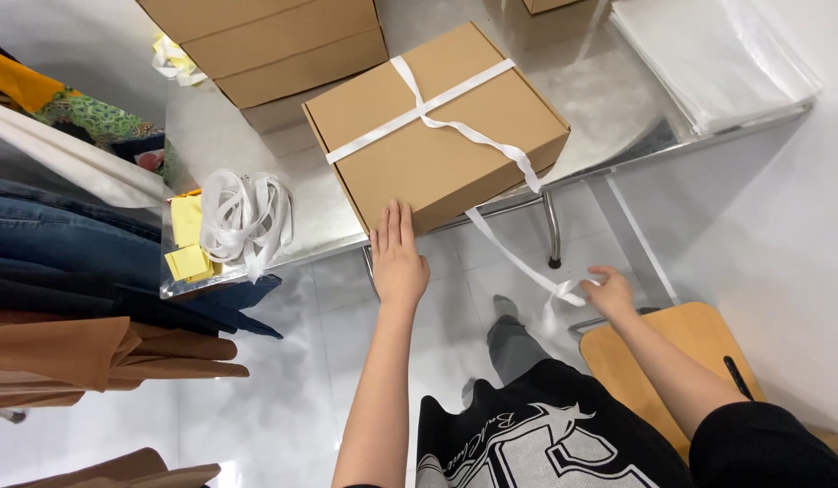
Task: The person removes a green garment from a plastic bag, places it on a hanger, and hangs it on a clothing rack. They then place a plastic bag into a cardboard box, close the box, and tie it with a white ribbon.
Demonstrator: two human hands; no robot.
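A flat brown cardboard box (437,126) lies on a shiny metal table (608,99), tied crosswise with white ribbon (455,126). My left hand (398,258) rests flat against the box's near edge, fingers together and holding nothing. The ribbon's loose ends trail off the box's near corner and hang below the table edge. My right hand (608,291) grips those ribbon ends below the table, above a wooden chair seat (681,348).
More brown boxes (274,45) are stacked at the table's back left. A coil of white ribbon (243,217) and yellow paper slips (187,244) lie at the table's left end. Clear plastic sheets (708,54) sit at right. Folded clothes (66,262) pile up left.
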